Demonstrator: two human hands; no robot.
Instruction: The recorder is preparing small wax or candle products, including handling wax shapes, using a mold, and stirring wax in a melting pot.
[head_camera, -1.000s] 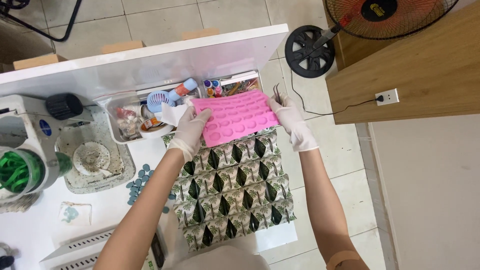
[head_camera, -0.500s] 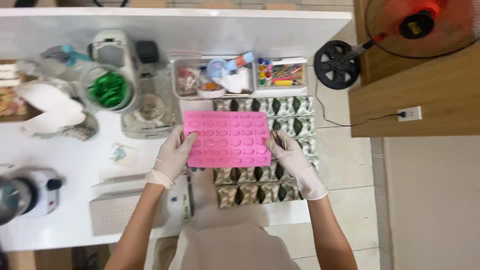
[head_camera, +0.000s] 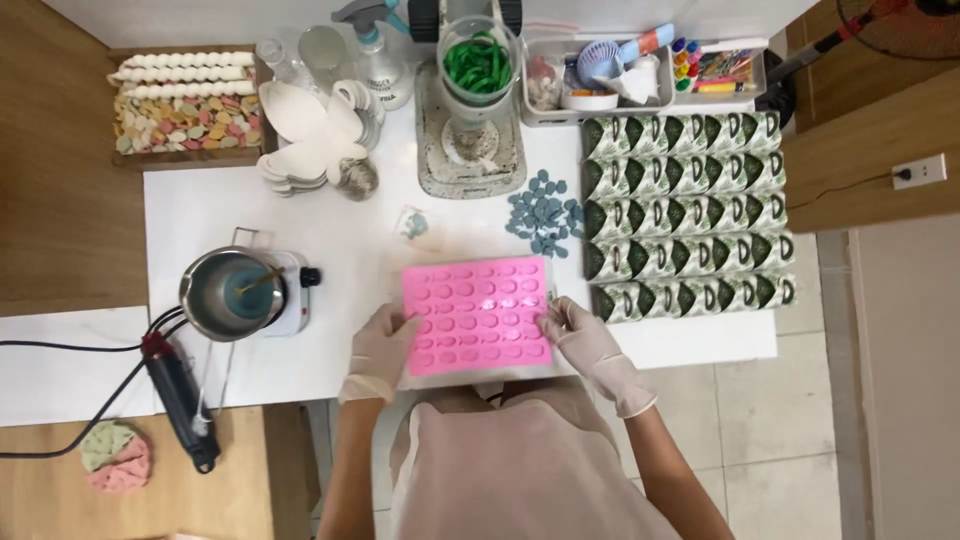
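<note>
**Pink mould held level at the near edge of the counter**

We see both gloved hands gripping a pink silicone mould (head_camera: 478, 316) by its short sides. The left hand (head_camera: 383, 348) takes the left edge and the right hand (head_camera: 583, 337) the right edge, the fingers of each closed narrowly on the rim with the thumbs on top. We judge that a two-sided grip suits a floppy sheet, since it keeps the rows of shallow cavities flat and facing up. The mould lies over the front of the white counter (head_camera: 330, 240), directly before the person's apron; whether it rests fully on the surface or is lifted slightly, we cannot tell.

To the left stands a metal pot (head_camera: 228, 293) on a small hot plate, with a stick leaning in it, near enough to the mould for easy reach. Just beyond the mould's far right corner lies a heap of small blue pieces (head_camera: 543, 215). To the right, rows of green leaf-patterned packets (head_camera: 685, 210) cover that end of the counter. Farther back are a container of green ribbon (head_camera: 477, 62) and a tray of pale shaped pieces (head_camera: 185, 105).
</note>
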